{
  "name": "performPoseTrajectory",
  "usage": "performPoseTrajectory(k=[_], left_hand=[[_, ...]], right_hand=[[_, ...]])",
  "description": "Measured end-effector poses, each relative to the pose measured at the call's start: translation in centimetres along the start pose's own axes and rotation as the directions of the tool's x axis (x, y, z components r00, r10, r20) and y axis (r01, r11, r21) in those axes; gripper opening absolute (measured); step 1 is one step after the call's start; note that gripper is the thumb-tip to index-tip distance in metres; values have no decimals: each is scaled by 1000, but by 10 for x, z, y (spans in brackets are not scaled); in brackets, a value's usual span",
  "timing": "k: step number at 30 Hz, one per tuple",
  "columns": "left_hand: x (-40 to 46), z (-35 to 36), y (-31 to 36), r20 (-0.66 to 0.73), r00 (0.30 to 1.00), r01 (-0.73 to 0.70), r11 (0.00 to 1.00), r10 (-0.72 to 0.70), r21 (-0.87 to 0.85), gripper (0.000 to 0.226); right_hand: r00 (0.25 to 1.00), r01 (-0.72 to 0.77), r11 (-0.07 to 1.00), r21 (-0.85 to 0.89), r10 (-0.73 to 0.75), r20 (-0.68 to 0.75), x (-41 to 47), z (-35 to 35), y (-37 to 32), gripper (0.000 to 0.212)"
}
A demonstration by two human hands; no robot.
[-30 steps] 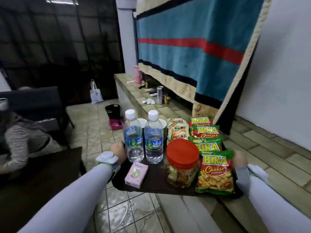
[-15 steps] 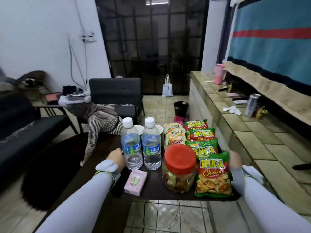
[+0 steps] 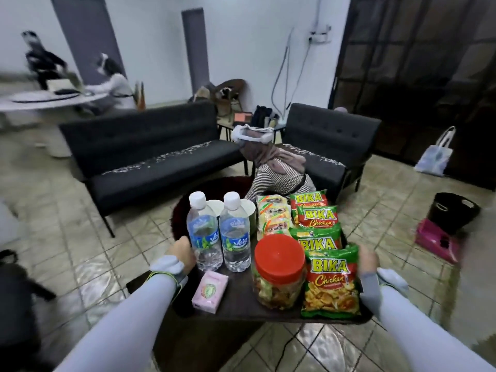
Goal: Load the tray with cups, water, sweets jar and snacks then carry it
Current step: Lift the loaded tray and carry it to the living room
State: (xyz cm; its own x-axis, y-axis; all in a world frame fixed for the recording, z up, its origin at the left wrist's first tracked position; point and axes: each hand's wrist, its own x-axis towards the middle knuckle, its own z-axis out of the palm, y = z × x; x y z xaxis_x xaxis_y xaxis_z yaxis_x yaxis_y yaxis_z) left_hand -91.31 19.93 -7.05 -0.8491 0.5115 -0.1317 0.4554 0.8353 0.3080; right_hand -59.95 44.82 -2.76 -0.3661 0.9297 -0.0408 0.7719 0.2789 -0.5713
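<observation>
Both hands, left hand and right hand, grip the side edges of the dark rectangular tray, held above the tiled floor. On it stand two clear plastic water bottles, white cups behind them, and a red-lidded clear sweets jar. Beside the jar lie red-and-green snack packets reading "BIKA Chicken", with a small pink box nearer.

On the tray: 2 water bottles at its left, 2 cups just behind them, 1 red-lid sweets jar near its centre, 4 BIKA chip bags along its right side, approx. 1 stack of yellow-green snack pkts, count unclear, 1 pink pkt at front left.
</observation>
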Motion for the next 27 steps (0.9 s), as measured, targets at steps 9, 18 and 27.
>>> performPoseTrajectory(k=[9,18,27], left_hand=[[-28,-7,-63,-79,933,342,933,-351,-112,32],[-24,7,-109,-122,813,537,814,-570,-221,31],[-2,57,-127,-89,738,656,742,-669,-136,33]], right_hand=[[953,229,968,102,-244,180,76,93,-70,29],[858,379,912,158,-410,308,108,174,-132,29],[798,410,892,188,-451,401,149,264,-137,30]])
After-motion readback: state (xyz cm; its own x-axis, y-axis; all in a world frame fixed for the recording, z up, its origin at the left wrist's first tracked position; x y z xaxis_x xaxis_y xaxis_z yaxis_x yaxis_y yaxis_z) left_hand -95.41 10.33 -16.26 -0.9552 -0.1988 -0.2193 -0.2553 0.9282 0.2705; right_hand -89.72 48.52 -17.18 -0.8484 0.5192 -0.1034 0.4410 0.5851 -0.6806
